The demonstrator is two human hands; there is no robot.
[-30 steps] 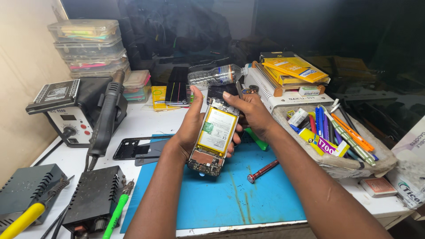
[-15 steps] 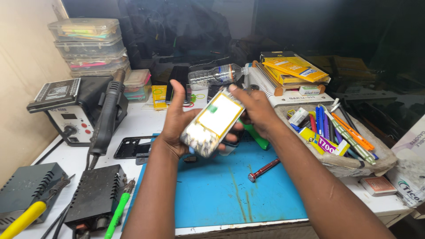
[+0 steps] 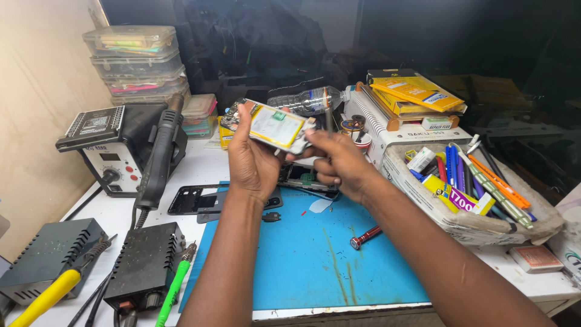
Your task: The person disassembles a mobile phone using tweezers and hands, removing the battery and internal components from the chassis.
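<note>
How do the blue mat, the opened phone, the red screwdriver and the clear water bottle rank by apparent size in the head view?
1. blue mat
2. opened phone, though nearer the camera
3. clear water bottle
4. red screwdriver

We see warm light from above on the counter [image 3: 181, 166] and blue mat [image 3: 302, 254], the far background sunk in near-black, a hazy glare upper centre, soft shadows, slight wide-angle bending at edges, focus sharp.
</note>
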